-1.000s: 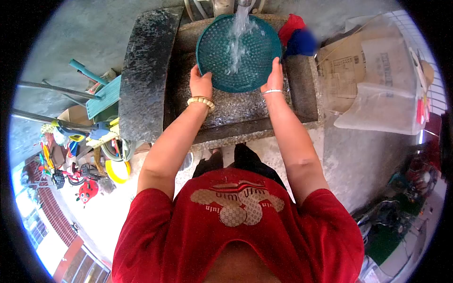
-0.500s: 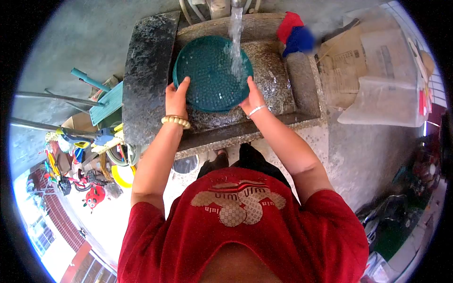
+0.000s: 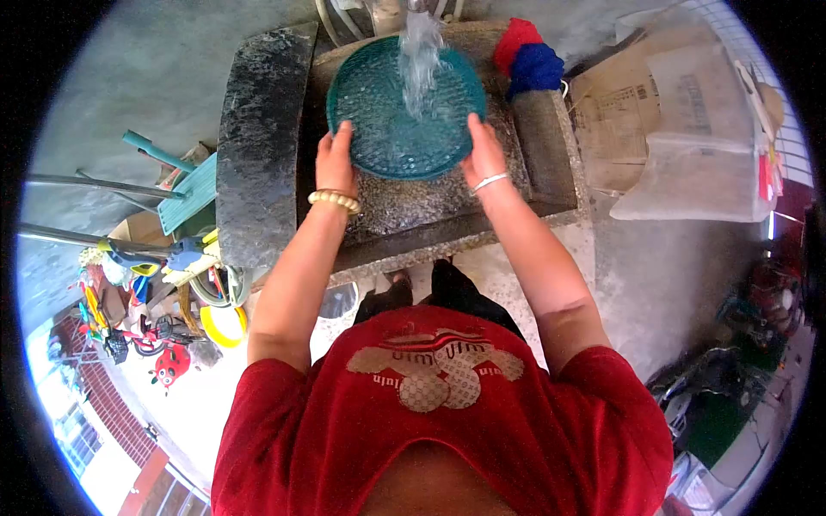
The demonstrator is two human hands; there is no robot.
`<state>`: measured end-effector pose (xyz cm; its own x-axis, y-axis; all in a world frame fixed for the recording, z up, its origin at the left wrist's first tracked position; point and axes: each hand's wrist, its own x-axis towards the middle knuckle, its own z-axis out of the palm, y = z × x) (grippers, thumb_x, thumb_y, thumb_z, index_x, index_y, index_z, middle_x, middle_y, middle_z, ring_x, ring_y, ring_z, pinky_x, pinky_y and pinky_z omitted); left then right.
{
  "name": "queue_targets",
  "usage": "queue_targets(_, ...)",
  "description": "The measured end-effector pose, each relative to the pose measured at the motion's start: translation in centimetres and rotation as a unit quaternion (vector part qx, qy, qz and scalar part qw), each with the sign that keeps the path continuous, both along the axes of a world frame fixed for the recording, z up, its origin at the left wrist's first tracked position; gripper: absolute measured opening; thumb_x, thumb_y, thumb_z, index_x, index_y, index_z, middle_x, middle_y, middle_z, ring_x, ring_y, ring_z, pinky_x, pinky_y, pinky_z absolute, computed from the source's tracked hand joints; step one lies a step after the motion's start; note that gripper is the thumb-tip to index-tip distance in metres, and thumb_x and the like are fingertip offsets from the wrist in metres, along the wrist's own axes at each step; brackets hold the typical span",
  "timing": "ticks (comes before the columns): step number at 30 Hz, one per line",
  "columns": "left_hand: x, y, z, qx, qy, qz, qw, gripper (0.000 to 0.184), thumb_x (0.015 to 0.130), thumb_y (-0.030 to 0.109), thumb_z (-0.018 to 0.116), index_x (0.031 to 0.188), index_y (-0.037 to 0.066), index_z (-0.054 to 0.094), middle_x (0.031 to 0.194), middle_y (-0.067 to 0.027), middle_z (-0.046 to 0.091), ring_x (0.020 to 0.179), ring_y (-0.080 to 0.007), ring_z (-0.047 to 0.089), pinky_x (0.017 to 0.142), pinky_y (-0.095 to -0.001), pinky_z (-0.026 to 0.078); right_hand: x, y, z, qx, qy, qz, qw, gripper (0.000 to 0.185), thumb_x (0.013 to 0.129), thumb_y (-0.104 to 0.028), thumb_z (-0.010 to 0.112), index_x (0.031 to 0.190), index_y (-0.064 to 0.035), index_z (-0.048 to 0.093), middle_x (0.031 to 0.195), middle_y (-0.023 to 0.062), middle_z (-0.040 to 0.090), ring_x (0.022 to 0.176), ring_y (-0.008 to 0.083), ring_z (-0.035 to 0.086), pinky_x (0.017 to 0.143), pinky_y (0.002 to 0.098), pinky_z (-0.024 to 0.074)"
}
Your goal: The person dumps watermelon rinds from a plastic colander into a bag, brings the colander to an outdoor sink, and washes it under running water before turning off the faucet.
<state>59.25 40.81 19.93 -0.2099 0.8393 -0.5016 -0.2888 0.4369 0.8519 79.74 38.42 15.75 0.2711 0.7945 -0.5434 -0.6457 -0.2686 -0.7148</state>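
A round green basket, woven or perforated in texture [image 3: 370, 129], is held level over the stone sink [image 3: 551, 163]. My left hand [image 3: 336, 162] grips its near left rim, thumb on top and fingers hidden beneath. On the near right rim, my right hand [image 3: 483, 155] is closed the same way. Running water [image 3: 421, 64] falls from the tap [image 3: 417, 5] into the middle of the basket and splashes across its surface. Wet stone shows in the basin below.
A dark stone slab [image 3: 262, 138] adjoins the sink's left side. Red and blue cloths [image 3: 535, 69] lie on the back right corner. Cardboard and plastic sheeting [image 3: 688, 172] stand to the right. At left are metal poles [image 3: 103, 182] and a yellow basin [image 3: 224, 323].
Both hands have moved the basket up and to the right, farther under the tap. The water now lands nearer its middle and spreads wider.
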Motion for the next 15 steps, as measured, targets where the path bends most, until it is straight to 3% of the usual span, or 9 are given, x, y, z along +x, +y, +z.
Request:
queue_targets(1, -1.0, 0.1, 0.5, 0.0, 0.027, 0.014, 1.0, 0.062, 0.082, 0.036, 0.061, 0.124, -0.004, 0.039, 0.118, -0.0136, 0.051, 0.101, -0.022, 0.052, 0.078, -0.0338, 0.044, -0.7, -0.1, -0.9, 0.008, 0.007, 0.047, 0.999, 0.049, 0.086, -0.036, 0.056, 0.123, -0.0097, 0.037, 0.119, 0.0062, 0.048, 0.105, 0.0219, 0.048, 0.077, 0.0414, 0.0413)
queue_targets(3, -3.5, -0.1, -0.6, 0.021, -0.02, -0.005, 1.0, 0.059, 0.082, 0.035, 0.062, 0.12, -0.005, 0.042, 0.111, -0.0124, 0.054, 0.094, -0.0191, 0.055, 0.073, -0.0294, 0.046, -2.1, -1.3, -1.8, 0.003, 0.041, 0.072, 0.997, 0.047, 0.087, -0.036, 0.055, 0.121, -0.0098, 0.038, 0.118, 0.0065, 0.048, 0.104, 0.0221, 0.048, 0.076, 0.0424, 0.0424)
queue_targets(5, -4.4, -1.3, 0.1, -0.01, 0.01, -0.04, 0.999, 0.057, 0.082, 0.037, 0.063, 0.117, -0.004, 0.045, 0.105, -0.0092, 0.056, 0.088, -0.0156, 0.055, 0.067, -0.0281, 0.045, -2.6, -2.4, -1.4, -0.034, 0.023, 0.066, 0.997, 0.046, 0.087, -0.037, 0.054, 0.12, -0.0092, 0.04, 0.117, 0.0068, 0.05, 0.1, 0.0227, 0.052, 0.074, 0.0422, 0.0442)
queue_targets(7, -4.4, -2.3, 0.2, -0.02, 0.034, -0.041, 0.998, 0.057, 0.081, 0.038, 0.063, 0.116, -0.003, 0.045, 0.102, -0.0078, 0.057, 0.083, -0.0141, 0.055, 0.063, -0.0274, 0.045, -2.5, -3.0, -0.9, -0.052, 0.085, 0.118, 0.988, 0.045, 0.087, -0.039, 0.054, 0.118, -0.0079, 0.042, 0.113, 0.0072, 0.053, 0.096, 0.0228, 0.056, 0.074, 0.0413, 0.0462)
queue_targets(8, -4.3, -2.6, 0.2, -0.028, 0.058, -0.043, 0.997, 0.057, 0.081, 0.04, 0.063, 0.115, -0.003, 0.046, 0.099, -0.0065, 0.057, 0.079, -0.0126, 0.055, 0.06, -0.0267, 0.044, -2.6, -3.6, -0.6, -0.055, 0.072, 0.09, 0.992, 0.044, 0.087, -0.04, 0.054, 0.115, -0.007, 0.044, 0.107, 0.0073, 0.056, 0.088, 0.0217, 0.058, 0.071, 0.0394, 0.0479)
queue_targets(11, -3.6, -3.2, 0.2, -0.057, 0.056, -0.001, 0.997, 0.06, 0.08, 0.042, 0.063, 0.115, -0.003, 0.046, 0.097, -0.0056, 0.058, 0.072, -0.0111, 0.055, 0.055, -0.0237, 0.042, -1.9, -4.1, -1.4, -0.075, 0.057, 0.111, 0.989, 0.044, 0.086, -0.041, 0.054, 0.111, -0.0072, 0.044, 0.105, 0.0078, 0.056, 0.087, 0.021, 0.058, 0.071, 0.0386, 0.0477)
queue_targets(13, -3.9, -3.6, -0.8, -0.083, 0.048, -0.031, 0.995, 0.058, 0.08, 0.044, 0.062, 0.113, -0.002, 0.048, 0.095, -0.0057, 0.058, 0.072, -0.0108, 0.055, 0.054, -0.0237, 0.042, -1.1, -4.9, -0.9, -0.098, 0.033, 0.113, 0.988, 0.045, 0.082, -0.043, 0.058, 0.108, -0.0074, 0.046, 0.1, 0.0068, 0.056, 0.083, 0.0198, 0.056, 0.071, 0.0377, 0.047)
queue_targets(15, -3.3, -4.2, -1.5, -0.117, -0.058, -0.043, 0.99, 0.058, 0.079, 0.047, 0.061, 0.112, 0.0, 0.05, 0.095, -0.0067, 0.058, 0.075, -0.0116, 0.054, 0.051, -0.0248, 0.04, 0.1, -5.7, -0.3, -0.178, -0.063, 0.128, 0.974, 0.048, 0.079, -0.044, 0.061, 0.106, -0.0072, 0.046, 0.094, 0.0061, 0.054, 0.077, 0.0177, 0.054, 0.066, 0.0354, 0.0473)
